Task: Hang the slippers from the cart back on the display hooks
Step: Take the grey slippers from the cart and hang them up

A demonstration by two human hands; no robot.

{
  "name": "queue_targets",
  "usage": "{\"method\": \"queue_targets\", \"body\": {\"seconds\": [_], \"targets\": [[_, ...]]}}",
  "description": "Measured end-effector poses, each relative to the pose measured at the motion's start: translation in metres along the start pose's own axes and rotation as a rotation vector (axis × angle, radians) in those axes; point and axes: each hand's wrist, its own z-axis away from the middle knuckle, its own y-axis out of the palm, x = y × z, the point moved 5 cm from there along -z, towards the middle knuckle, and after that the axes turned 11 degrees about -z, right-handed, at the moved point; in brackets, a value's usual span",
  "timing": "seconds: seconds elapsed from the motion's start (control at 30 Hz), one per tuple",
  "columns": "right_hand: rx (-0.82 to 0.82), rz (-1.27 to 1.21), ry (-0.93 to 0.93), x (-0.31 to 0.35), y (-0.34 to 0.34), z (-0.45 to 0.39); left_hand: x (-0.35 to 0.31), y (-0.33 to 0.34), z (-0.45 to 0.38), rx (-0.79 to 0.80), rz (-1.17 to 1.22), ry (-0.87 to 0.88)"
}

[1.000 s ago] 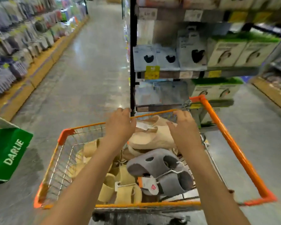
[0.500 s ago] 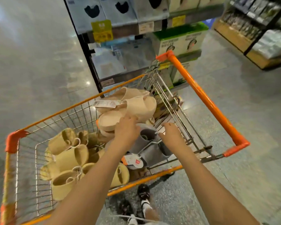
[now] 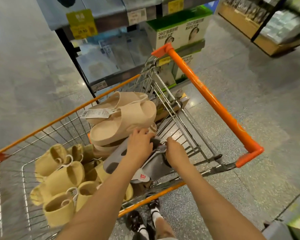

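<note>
— So why are both hands down in the cart [image 3: 215,101] rather than up at the hooks?

— Because nothing has been lifted out yet, by the look of it. The grey slippers [image 3: 114,161] lie near the handle end of the basket, partly under the beige pair [image 3: 125,118], and the person seems to be working them free first

— What is each hand doing?

— The left hand [image 3: 139,144] lies on top of the grey pair with its fingers curved over the upper edge, right where the beige sole overhangs; I'd judge it is steadying or lifting that edge. The right hand [image 3: 174,149] has its fingers curled in at the white hanger loop [image 3: 163,142] that joins the grey slippers, pinching it as far as I can tell

— Why go for the loop?

— Probably since the loop is what goes over a display hook, so holding it there keeps the pair together and ready to hang

— And the rest of the load?

— The yellow slippers [image 3: 62,177] are heaped at the far left of the basket, tied in pairs with white cord, untouched. The beige pair rests on top of the pile with its paper tag [image 3: 97,113] hanging off the side

— Any hooks in view?

— None that I can make out; only shelves of boxed goods [image 3: 178,32] beyond the cart, so most of the task looks still ahead
</note>
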Motion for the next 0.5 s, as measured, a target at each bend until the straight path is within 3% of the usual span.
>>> {"method": "queue_targets", "body": {"seconds": [0.33, 0.5], "targets": [[-0.144, -0.066, -0.229, 0.02, -0.023, 0.015, 0.001, -0.032, -0.006, -0.014, 0.088, 0.048], [-0.488, -0.031, -0.504, 0.051, -0.082, 0.041, -0.017, -0.083, 0.004, -0.119, 0.103, 0.112]]}}
